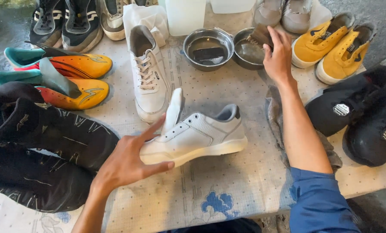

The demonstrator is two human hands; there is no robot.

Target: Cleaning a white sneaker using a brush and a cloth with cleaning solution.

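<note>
Your left hand (128, 162) steadied the white shoe (197, 136) at its toe, fingers spread, with the shoe lying mid-table on the dotted cloth (227, 181). Your right hand (278, 56) reached to the brush (258, 36) at the metal bowl (246, 54), fingers loosely curled around it. Gripping the toe more firmly would have kept the shoe from sliding.

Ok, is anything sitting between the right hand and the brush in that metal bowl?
Nothing visible. The right hand is already at the brush, fingers over its handle at the rim of the right metal bowl. The left hand steadies the unlaced white sneaker by its toe, well clear of that reach.
</note>
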